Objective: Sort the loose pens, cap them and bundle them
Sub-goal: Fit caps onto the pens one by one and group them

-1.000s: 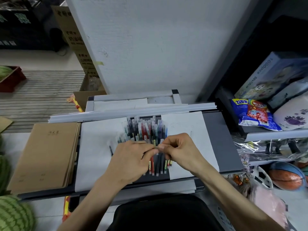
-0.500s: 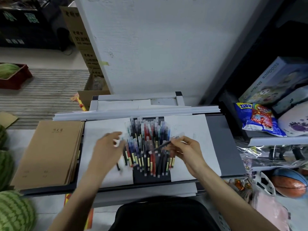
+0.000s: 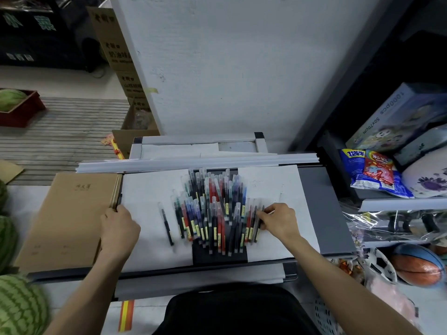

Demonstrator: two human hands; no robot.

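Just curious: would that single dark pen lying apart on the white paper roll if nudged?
Likely: the lone pen looks slim and round on smooth white paper, so a sideways nudge should roll it. It seems stiff and light, easy to pinch up.

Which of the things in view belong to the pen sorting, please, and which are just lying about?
Job: pens, lone pen.
Lying about: notebooks, watermelons, snack bag, basketball, puzzle box.
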